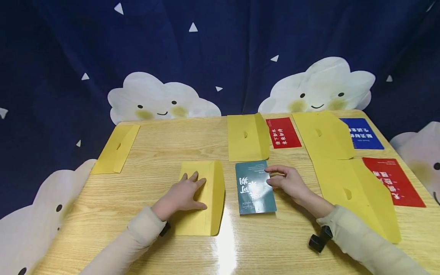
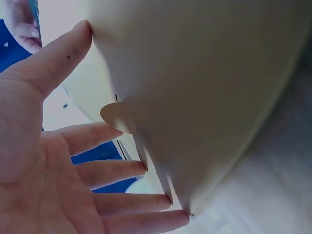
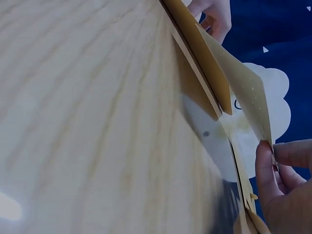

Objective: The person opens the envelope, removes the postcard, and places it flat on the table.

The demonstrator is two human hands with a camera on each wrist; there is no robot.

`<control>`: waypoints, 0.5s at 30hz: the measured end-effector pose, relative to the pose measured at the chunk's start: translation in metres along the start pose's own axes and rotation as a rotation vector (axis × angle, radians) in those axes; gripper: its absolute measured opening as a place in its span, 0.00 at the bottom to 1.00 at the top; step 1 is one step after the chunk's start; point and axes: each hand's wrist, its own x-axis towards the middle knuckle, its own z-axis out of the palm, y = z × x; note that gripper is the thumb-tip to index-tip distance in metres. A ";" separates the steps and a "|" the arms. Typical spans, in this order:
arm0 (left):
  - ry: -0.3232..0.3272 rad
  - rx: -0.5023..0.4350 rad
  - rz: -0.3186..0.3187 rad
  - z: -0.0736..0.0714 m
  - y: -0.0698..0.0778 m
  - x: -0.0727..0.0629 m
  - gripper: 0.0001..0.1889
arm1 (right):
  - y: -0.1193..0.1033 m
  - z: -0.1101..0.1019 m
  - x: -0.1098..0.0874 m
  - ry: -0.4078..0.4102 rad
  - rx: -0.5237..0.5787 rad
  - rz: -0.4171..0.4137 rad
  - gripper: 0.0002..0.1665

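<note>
With fingers spread, my left hand (image 1: 183,194) rests on a yellow envelope (image 1: 211,206) whose flap lies unfolded to the right. In the left wrist view its fingertips touch the envelope (image 2: 195,97) near a small rounded tab (image 2: 113,114). Just right of that envelope, my right hand (image 1: 288,181) pinches a dark green card (image 1: 254,202) with white lettering by its right edge. From the right wrist view, the card (image 3: 243,87) is seen tilted above the wooden table (image 3: 97,117), held between thumb and fingers.
Another yellow envelope (image 1: 115,149) lies far left. More envelopes (image 1: 242,141) lie at the back middle and right (image 1: 343,187), with a red card (image 1: 283,139), a blue card (image 1: 366,139) and another red card (image 1: 409,191) beside them. A dark blue curtain (image 1: 223,49) hangs behind.
</note>
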 end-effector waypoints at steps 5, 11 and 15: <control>0.000 -0.023 -0.007 -0.002 -0.010 0.005 0.44 | -0.005 0.007 0.008 0.012 -0.011 0.002 0.24; -0.006 -0.023 -0.019 -0.005 -0.017 0.010 0.44 | -0.007 0.012 0.019 0.023 -0.013 0.000 0.22; -0.020 -0.016 -0.034 -0.008 -0.021 0.013 0.44 | -0.007 0.013 0.025 0.020 -0.013 -0.008 0.22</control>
